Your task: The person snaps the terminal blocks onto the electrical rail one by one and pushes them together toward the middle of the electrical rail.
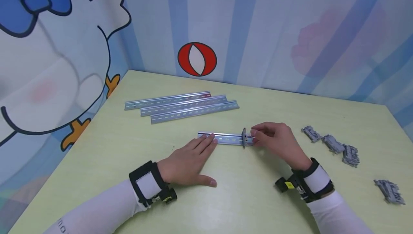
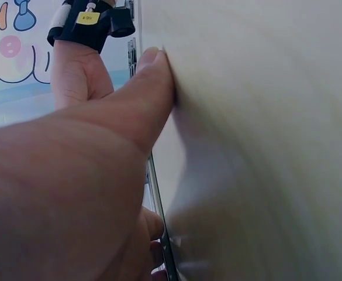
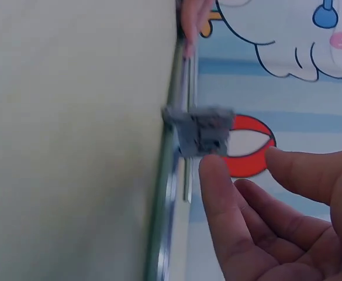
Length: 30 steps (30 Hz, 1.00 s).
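Note:
A short slotted metal DIN rail (image 1: 229,139) lies on the table in front of the person. The left hand (image 1: 188,160) rests flat on its left end, fingers straight and thumb spread out onto the tabletop. Near the rail's right end a thin grey terminal block (image 1: 244,137) stands upright across it. Just right of that block is the right hand (image 1: 280,142). In the right wrist view its index fingertip (image 3: 214,170) is right at the lower edge of the block (image 3: 203,132), while the thumb (image 3: 311,175) stays apart from it.
Three longer slotted rails (image 1: 195,112) lie side by side behind the short one, the rearmost with a red patch. To the right are several grey terminal blocks (image 1: 333,144), with another (image 1: 389,191) nearer the front. A painted wall (image 1: 264,40) borders the table.

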Each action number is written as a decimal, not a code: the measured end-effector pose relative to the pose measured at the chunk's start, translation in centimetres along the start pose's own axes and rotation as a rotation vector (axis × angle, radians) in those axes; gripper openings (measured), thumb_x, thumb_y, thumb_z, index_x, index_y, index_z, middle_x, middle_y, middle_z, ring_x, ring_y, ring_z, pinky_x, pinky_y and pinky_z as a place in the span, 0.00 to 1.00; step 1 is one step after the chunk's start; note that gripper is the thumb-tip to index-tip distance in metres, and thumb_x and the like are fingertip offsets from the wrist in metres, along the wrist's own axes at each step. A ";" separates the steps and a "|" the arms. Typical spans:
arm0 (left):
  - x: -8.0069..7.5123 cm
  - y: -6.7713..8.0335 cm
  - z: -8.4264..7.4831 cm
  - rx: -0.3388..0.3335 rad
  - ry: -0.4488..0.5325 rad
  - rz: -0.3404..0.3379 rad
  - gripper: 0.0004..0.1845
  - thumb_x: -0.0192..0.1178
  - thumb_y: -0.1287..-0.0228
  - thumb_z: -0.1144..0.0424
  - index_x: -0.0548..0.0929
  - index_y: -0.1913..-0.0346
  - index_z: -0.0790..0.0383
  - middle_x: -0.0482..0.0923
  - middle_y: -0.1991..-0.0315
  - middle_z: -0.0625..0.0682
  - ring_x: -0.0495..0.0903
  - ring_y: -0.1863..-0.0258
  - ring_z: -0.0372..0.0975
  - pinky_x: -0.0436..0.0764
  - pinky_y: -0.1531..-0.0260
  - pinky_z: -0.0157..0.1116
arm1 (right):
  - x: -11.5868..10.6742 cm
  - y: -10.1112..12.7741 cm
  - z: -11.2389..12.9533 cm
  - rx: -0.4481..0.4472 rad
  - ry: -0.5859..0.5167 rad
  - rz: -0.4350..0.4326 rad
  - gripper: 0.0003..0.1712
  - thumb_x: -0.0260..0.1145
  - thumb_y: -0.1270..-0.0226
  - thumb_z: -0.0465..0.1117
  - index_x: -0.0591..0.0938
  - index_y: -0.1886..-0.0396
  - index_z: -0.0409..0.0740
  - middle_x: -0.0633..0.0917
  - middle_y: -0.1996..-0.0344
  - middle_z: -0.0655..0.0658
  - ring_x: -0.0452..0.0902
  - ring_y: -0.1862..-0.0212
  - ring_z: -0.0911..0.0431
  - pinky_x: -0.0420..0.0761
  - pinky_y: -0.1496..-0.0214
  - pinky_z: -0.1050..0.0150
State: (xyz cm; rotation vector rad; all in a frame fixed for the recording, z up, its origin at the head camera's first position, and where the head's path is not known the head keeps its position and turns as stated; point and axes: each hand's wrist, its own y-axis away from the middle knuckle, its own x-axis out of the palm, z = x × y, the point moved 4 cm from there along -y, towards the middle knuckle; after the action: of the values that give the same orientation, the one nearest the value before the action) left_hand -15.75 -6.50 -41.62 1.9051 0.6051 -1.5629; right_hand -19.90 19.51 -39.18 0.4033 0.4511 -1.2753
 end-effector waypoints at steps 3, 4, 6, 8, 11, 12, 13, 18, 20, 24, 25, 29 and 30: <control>0.0 0.0 0.0 0.002 -0.001 -0.001 0.60 0.46 0.43 0.22 0.42 0.22 0.62 0.34 0.21 0.56 0.38 0.22 0.48 0.46 0.25 0.42 | -1.5 0.2 -0.1 -0.026 0.017 -0.034 0.22 0.63 0.29 0.49 0.81 0.46 0.38 0.87 0.58 0.38 0.86 0.61 0.50 0.86 0.58 0.59; 0.0 0.0 0.0 0.002 -0.001 0.000 0.60 0.45 0.43 0.22 0.41 0.22 0.62 0.33 0.21 0.56 0.38 0.22 0.48 0.46 0.25 0.42 | -2.1 0.3 -0.2 -0.028 0.026 -0.050 0.22 0.62 0.29 0.49 0.81 0.46 0.37 0.86 0.57 0.37 0.85 0.61 0.49 0.86 0.58 0.59; 0.0 0.0 0.0 0.001 -0.001 0.002 0.60 0.45 0.43 0.22 0.41 0.22 0.62 0.33 0.21 0.56 0.38 0.22 0.48 0.46 0.25 0.42 | -3.3 0.4 -0.4 -0.031 0.050 -0.087 0.22 0.61 0.28 0.49 0.81 0.45 0.37 0.86 0.55 0.36 0.84 0.60 0.48 0.86 0.59 0.59; 0.0 0.0 0.0 0.000 -0.001 0.003 0.60 0.46 0.43 0.22 0.42 0.22 0.62 0.34 0.21 0.56 0.38 0.22 0.48 0.46 0.25 0.42 | -4.4 0.5 -0.6 -0.031 0.072 -0.131 0.22 0.61 0.28 0.49 0.81 0.46 0.37 0.86 0.54 0.35 0.84 0.59 0.47 0.86 0.59 0.59; -0.1 0.0 0.0 -0.001 0.004 0.004 0.60 0.47 0.44 0.22 0.42 0.22 0.61 0.34 0.21 0.56 0.38 0.22 0.48 0.46 0.25 0.42 | -6.1 0.7 -0.9 -0.035 0.114 -0.201 0.22 0.61 0.28 0.49 0.82 0.46 0.37 0.86 0.55 0.34 0.84 0.61 0.50 0.86 0.62 0.60; -0.1 0.0 0.0 -0.002 0.006 0.005 0.60 0.47 0.44 0.22 0.42 0.22 0.61 0.35 0.21 0.56 0.38 0.22 0.48 0.46 0.25 0.42 | -6.7 0.8 -0.9 -0.033 0.133 -0.228 0.22 0.62 0.29 0.50 0.82 0.47 0.38 0.86 0.56 0.35 0.84 0.62 0.52 0.86 0.62 0.61; -0.1 0.0 0.0 -0.003 0.011 0.006 0.60 0.47 0.44 0.22 0.42 0.22 0.61 0.35 0.21 0.55 0.38 0.22 0.48 0.46 0.25 0.42 | -7.2 0.9 -1.0 -0.028 0.148 -0.253 0.22 0.62 0.29 0.50 0.82 0.47 0.38 0.86 0.56 0.35 0.84 0.63 0.56 0.86 0.63 0.62; -0.1 0.0 0.0 -0.005 0.015 0.012 0.60 0.47 0.44 0.23 0.41 0.22 0.61 0.34 0.21 0.55 0.38 0.22 0.48 0.46 0.25 0.43 | -10.1 2.0 -1.4 -0.045 0.340 -0.407 0.20 0.64 0.31 0.48 0.84 0.50 0.39 0.87 0.60 0.35 0.81 0.67 0.66 0.79 0.67 0.73; -0.1 0.0 0.0 -0.005 0.014 0.010 0.60 0.47 0.44 0.22 0.41 0.22 0.61 0.34 0.21 0.55 0.38 0.22 0.48 0.46 0.25 0.43 | -11.1 2.5 -1.6 -0.067 0.452 -0.466 0.18 0.64 0.32 0.44 0.84 0.51 0.35 0.87 0.61 0.33 0.83 0.66 0.58 0.77 0.66 0.70; -0.1 0.1 0.0 -0.003 0.015 0.007 0.60 0.47 0.44 0.23 0.42 0.22 0.61 0.34 0.21 0.55 0.38 0.22 0.48 0.46 0.25 0.43 | -12.2 3.0 -2.3 -0.066 0.592 -0.502 0.17 0.65 0.35 0.36 0.82 0.51 0.27 0.85 0.63 0.27 0.82 0.64 0.37 0.76 0.64 0.51; -0.1 0.1 0.0 -0.003 0.015 0.007 0.60 0.47 0.44 0.23 0.42 0.22 0.61 0.34 0.21 0.55 0.38 0.22 0.48 0.46 0.25 0.43 | -12.3 3.0 -2.6 -0.054 0.609 -0.491 0.18 0.66 0.36 0.36 0.82 0.52 0.26 0.85 0.63 0.26 0.82 0.64 0.36 0.76 0.64 0.47; -0.1 0.1 0.0 -0.005 0.016 0.009 0.60 0.47 0.44 0.23 0.42 0.22 0.61 0.34 0.21 0.55 0.38 0.22 0.48 0.46 0.25 0.43 | -12.5 2.8 -3.6 0.038 0.668 -0.378 0.22 0.69 0.40 0.36 0.81 0.51 0.23 0.84 0.61 0.24 0.80 0.62 0.34 0.78 0.65 0.42; 0.0 0.1 0.1 -0.006 0.017 0.010 0.60 0.47 0.44 0.23 0.42 0.22 0.61 0.34 0.21 0.55 0.38 0.22 0.48 0.46 0.25 0.43 | -12.5 2.7 -3.9 0.069 0.684 -0.339 0.23 0.70 0.40 0.37 0.80 0.51 0.22 0.83 0.61 0.24 0.80 0.61 0.33 0.78 0.65 0.43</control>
State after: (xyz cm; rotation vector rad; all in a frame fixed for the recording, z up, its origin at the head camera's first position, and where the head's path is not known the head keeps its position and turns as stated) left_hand -15.75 -6.58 -41.57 1.9163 0.6061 -1.5381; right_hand -20.55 32.42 -35.74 0.8549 1.0901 -1.4643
